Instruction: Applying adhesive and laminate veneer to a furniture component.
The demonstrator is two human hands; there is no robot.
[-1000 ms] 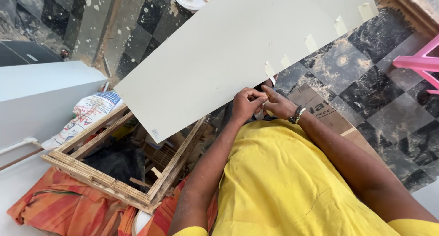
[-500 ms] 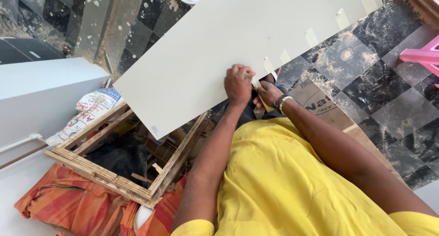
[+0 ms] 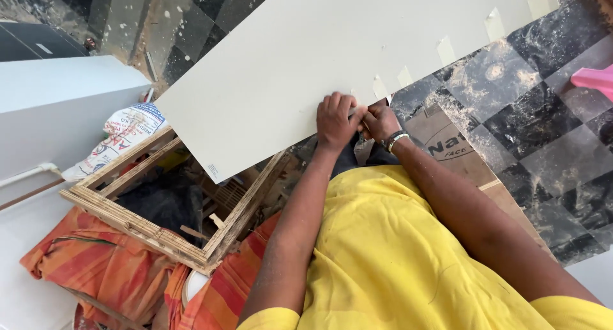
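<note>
Single head view — looks steeply down, close over hands at board edge (image 3: 306, 68).

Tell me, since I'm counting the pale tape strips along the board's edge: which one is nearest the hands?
The lowest pale tape strip, just above the right hand; the others sit farther up the edge.

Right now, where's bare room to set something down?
The board is bare left of both hands, left hand and right hand. Floor tiles right of the cardboard are free. Crowded: wooden frame and orange cloth.
</note>
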